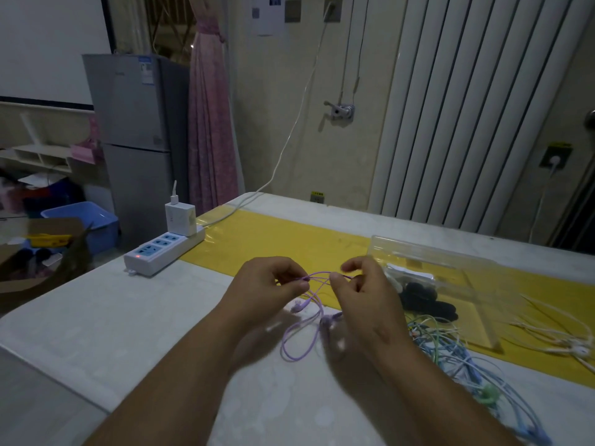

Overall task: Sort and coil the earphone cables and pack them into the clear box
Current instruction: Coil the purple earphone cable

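A purple earphone cable (299, 336) hangs between my two hands above the table, its loops trailing down onto the white cloth. My left hand (269, 284) pinches one end of it. My right hand (363, 291) pinches it a little to the right, fingers curled. The clear box (450, 268) lies open just right of my right hand, with black earphones (425, 300) and a white item inside. A tangle of blue, green and white cables (457, 352) lies in front of the box. White earphones (566, 339) lie at the far right.
A white power strip (161, 251) with a charger plugged in sits at the table's left edge on the cloth. A yellow runner (273, 243) crosses the table. A radiator and wall stand behind; a fridge and cluttered floor lie to the left.
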Demonstrator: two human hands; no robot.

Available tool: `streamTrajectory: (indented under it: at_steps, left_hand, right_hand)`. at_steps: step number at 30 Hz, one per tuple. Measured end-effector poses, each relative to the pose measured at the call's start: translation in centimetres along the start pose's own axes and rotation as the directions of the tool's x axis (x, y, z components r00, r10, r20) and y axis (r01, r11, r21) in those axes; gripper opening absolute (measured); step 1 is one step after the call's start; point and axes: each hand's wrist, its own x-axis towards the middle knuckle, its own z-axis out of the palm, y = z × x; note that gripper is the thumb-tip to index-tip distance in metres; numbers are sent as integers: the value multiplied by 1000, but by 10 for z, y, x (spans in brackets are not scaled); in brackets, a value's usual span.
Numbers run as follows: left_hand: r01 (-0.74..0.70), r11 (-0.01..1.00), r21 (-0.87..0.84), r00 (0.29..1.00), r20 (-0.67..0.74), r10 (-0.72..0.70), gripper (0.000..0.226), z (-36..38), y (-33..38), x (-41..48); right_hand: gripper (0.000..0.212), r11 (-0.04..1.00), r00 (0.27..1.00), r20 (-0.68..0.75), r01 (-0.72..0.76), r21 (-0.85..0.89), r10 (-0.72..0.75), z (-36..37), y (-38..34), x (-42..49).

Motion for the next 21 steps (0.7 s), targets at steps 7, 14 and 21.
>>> streamTrajectory:
  at_steps: [7, 14, 21]
  left_hand:
    - [28, 997, -67, 999, 22, -26, 18, 1, 2, 0]
    - [52, 971, -232, 998, -11, -56, 35, 1, 0, 0]
    - [73, 992, -100, 987, -133, -86, 32, 0, -5, 4]
  right_hand:
    - [19, 977, 996, 72, 57, -203, -43, -2, -4, -5]
    - [10, 970, 999, 12, 48, -239, -46, -3, -4, -5]
    - [7, 973, 1000, 23, 17, -229, -12, -1, -4, -5]
